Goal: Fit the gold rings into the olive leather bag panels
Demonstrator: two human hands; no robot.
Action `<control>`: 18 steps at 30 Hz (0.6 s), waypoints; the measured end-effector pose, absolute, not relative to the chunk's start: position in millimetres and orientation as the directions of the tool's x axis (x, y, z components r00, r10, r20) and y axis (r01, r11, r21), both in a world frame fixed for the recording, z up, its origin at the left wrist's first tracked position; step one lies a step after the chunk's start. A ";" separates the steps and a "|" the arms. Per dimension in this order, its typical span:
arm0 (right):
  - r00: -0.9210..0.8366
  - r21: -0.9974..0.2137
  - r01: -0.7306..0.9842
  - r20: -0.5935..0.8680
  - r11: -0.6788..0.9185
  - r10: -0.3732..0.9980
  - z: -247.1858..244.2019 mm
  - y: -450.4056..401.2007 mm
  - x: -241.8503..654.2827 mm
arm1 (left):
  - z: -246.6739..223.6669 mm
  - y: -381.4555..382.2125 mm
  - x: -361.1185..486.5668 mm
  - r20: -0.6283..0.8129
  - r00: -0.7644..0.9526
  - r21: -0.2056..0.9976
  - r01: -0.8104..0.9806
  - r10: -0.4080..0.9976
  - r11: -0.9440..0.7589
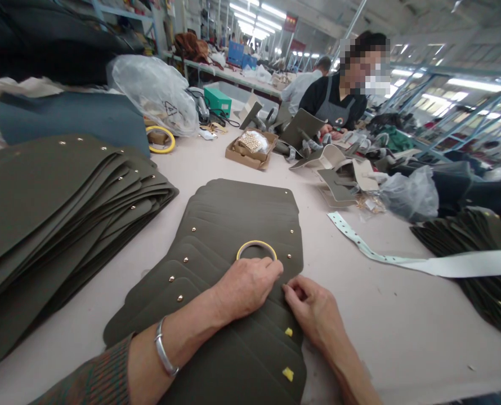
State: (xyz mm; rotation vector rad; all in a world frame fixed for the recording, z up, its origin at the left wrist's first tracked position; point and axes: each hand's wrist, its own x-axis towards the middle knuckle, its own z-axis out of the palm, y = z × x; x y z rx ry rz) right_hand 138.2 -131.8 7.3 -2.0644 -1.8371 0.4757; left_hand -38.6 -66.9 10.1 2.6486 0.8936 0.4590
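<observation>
Overlapping dark olive panels (242, 208) lie fanned down the table in front of me, with small gold studs along both sides. My left hand (248, 287), with a silver bangle at the wrist, is closed at the near side of a roll of yellow tape (256, 244) above the panels. Its fingertips are partly hidden. Close by, my right hand (312, 304) pinches at the panels' right edge; whatever is between thumb and finger is too small to make out. Two yellow tape bits (288, 373) cover spots on the nearer panels' right side.
A tall stack of studded panels (65, 214) fills the left. Another tape roll (161, 139) and a cardboard box of gold parts (250, 148) sit farther back. On the right are a pale perforated strip (402, 261) and more dark pieces (478, 264). Across the table works another person (339, 101).
</observation>
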 end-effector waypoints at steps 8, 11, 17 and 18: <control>0.038 -0.560 0.814 -0.210 -0.152 0.977 18.5 -134.9 139.3 | 8.7 -62.8 -43.0 0.313 0.724 0.510 0.418 0.615 -0.752; 0.001 -0.679 0.724 -0.173 -0.120 0.985 20.0 -137.3 145.1 | 9.6 -62.9 -43.7 0.358 0.706 0.550 0.370 0.611 -0.749; 0.036 -0.786 0.591 0.249 0.180 0.968 14.2 -127.8 144.4 | 9.5 -64.6 -43.2 0.357 0.696 0.542 0.389 0.623 -0.745; 0.000 -0.761 0.605 0.297 0.236 0.955 13.9 -125.9 142.5 | 9.4 -64.9 -42.8 0.347 0.697 0.536 0.402 0.628 -0.742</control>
